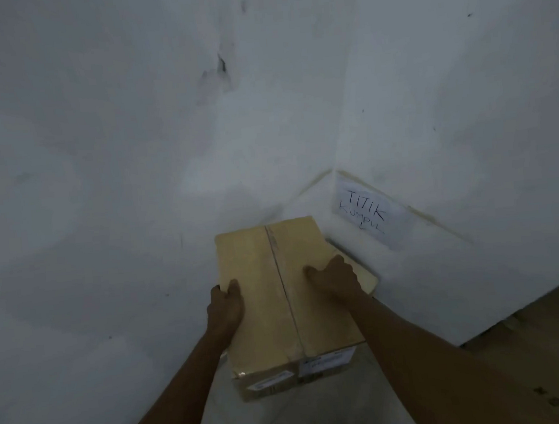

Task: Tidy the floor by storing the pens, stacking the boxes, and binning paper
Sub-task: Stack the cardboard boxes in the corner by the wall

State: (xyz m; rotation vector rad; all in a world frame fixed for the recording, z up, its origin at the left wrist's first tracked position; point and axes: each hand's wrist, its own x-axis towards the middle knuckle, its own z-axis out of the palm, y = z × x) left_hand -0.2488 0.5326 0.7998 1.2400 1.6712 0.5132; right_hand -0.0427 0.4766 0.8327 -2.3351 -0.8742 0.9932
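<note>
Stacking step under way.
- Cardboard box (278, 296) sits in wall corner, just left of and below handwritten sign (370, 217).
- Left hand (226, 309) grips box's left edge, thumb on top. Right hand (336, 274) has fingers clamped over right edge.
- Pale flat item (366, 277) lies under box on sign side, likely another box.
- Pens, paper and bin not in view, so those steps cannot be judged.

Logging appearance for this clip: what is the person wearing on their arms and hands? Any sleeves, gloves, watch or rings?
Nothing shows. The left hand and right hand are ungloved, and both forearms are bare down to the frame edge, with no sleeve or cuff in view. No watch, bracelet or ring is visible, though the dim picture could hide a thin band.
</note>
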